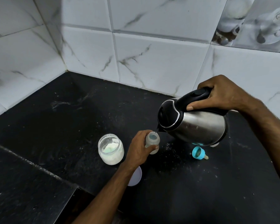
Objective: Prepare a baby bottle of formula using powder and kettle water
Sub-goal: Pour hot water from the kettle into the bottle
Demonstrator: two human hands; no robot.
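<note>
Open baby bottle (152, 141) upright on black counter (71, 126), gripped around its body by left hand (140, 149), fingers curled, forearm reaching in from below. Directly above its mouth, spout of steel kettle (194, 123), tipped forward, black handle clasped by right hand (220, 94). Just left, lidless glass jar (111, 149) part-filled with white powder. Right, blue teat ring (199, 153) lying sideways. Near the left forearm, pale lid (136, 177). No legible writing.
</note>
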